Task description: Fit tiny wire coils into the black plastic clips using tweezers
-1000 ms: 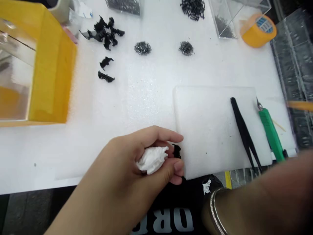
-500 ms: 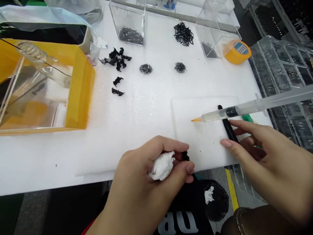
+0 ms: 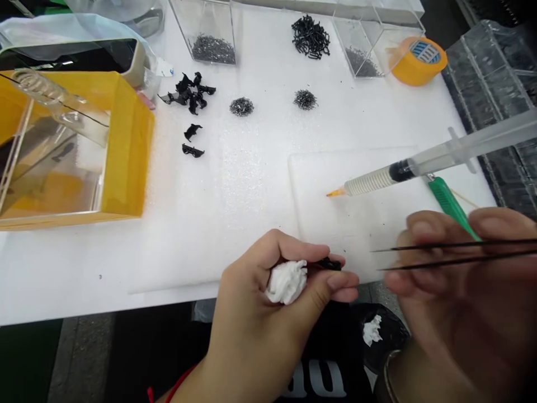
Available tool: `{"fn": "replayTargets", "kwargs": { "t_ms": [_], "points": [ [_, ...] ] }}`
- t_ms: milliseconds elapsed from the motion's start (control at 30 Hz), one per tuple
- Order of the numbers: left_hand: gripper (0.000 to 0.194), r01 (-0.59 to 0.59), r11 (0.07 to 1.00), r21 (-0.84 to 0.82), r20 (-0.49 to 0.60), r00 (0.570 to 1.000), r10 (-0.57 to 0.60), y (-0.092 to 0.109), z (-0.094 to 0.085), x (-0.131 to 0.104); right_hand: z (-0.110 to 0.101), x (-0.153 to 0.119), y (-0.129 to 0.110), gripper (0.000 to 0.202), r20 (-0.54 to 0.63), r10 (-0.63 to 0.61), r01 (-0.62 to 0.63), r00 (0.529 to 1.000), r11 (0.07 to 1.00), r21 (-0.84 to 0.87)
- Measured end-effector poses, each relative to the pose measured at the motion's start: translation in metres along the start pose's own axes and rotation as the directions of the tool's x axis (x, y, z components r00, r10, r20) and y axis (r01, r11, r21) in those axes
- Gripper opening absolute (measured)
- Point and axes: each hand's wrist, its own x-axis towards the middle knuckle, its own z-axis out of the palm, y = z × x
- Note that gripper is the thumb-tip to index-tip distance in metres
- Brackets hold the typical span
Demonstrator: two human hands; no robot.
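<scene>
My left hand is closed at the table's front edge. Between its thumb and fingers sits a small black plastic part, and a crumpled white tissue is tucked in its palm. To the right, my right hand holds black tweezers, their two tips apart and pointing left toward the part without touching it. A syringe with an orange tip lies across the white foam pad beyond my hands. Beside it is a green-handled tool, partly behind my right fingers.
Black clips lie at centre left. Two small piles of metal bits and a heap of black pieces are farther back. Clear boxes, orange tape and stacked clear drawers line the back and right; a yellow box stands left.
My right hand has lifted the black tweezers off the pad and turned them to point left. My left hand has shifted slightly right, still gripping the black part and tissue.
</scene>
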Motion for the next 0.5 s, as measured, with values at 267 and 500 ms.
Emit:
{"fn": "replayTargets", "kwargs": {
  "t_ms": [267, 500],
  "points": [
    [0.023, -0.06, 0.998, 0.034, 0.016, 0.998, 0.06, 0.0, -0.001, 0.002, 0.039, -0.008, -0.008, 0.017, -0.184, 0.017, 0.028, 0.983, 0.97, 0.243],
    [0.025, -0.099, 0.993, 0.058, 0.134, 0.987, 0.091, -0.002, -0.006, 0.009, 0.04, -0.004, -0.003, 0.02, -0.125, -0.032, 0.07, 0.992, 0.948, 0.311]
  ]
}}
